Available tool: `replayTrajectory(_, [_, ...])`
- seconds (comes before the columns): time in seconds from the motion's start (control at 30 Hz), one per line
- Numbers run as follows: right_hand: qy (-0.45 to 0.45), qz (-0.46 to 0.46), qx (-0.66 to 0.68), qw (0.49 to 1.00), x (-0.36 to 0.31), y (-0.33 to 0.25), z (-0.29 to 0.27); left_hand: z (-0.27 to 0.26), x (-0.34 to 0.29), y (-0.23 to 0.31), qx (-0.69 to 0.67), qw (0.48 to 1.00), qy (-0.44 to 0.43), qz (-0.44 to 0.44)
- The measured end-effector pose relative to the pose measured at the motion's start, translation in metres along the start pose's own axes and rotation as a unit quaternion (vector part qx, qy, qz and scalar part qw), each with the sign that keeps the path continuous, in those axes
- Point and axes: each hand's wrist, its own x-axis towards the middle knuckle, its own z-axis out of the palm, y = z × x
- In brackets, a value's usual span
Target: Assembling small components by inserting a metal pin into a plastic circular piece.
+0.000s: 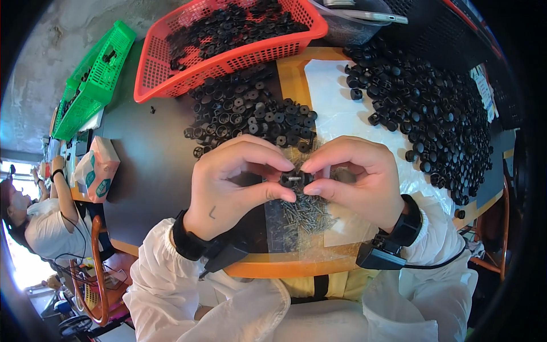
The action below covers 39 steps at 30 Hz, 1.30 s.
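Note:
Over the near middle of the table, my left hand (225,179) and my right hand (364,179) meet, each in a pinch. Between the left thumb and fingers is a small round black plastic part (286,178). A second black plastic part (308,180), mostly covered by fingertips, sits in my right hand's pinch. A short metal screw (294,179) bridges the two parts; which one it is fixed in I cannot tell. Below the hands, loose screws (307,216) lie heaped on clear plastic. Beyond my left hand spread loose black round parts (256,108).
A red basket (236,58) of black parts stands at the back, beside a clear tub (356,25). Black knob-like pieces (433,108) cover white sheeting (327,85) at right. Leftward are a green basket (99,85), a tissue box (102,171) and another person (51,225).

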Motion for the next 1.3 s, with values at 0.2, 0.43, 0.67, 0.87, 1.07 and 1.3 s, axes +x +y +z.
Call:
replayTrajectory(0.2, [0.022, -0.032, -0.026, 0.999, 0.000, 0.000, 0.000, 0.001, -0.001, -0.005, -0.058, 0.998, 0.038, -0.003])
replayTrajectory(0.43, [0.003, -0.030, -0.042, 0.999, 0.002, 0.002, 0.003, 0.002, 0.001, -0.003, -0.006, 0.998, 0.015, 0.060])
replayTrajectory(0.67, [0.008, -0.015, -0.046, 0.999, 0.001, 0.000, 0.004, 0.002, 0.001, -0.005, -0.005, 0.998, 0.014, 0.066])
replayTrajectory(0.87, [0.027, -0.003, 0.003, 1.000, 0.000, 0.000, 0.005, 0.008, 0.000, -0.007, -0.007, 0.997, 0.021, 0.071])
replayTrajectory(1.07, [0.031, -0.068, -0.042, 0.996, 0.000, -0.001, 0.005, 0.014, -0.003, -0.004, -0.058, 0.996, 0.046, 0.053])
replayTrajectory(1.3, [0.027, -0.015, 0.013, 0.999, -0.002, -0.004, 0.007, 0.015, -0.004, -0.005, -0.061, 0.995, 0.055, 0.054])
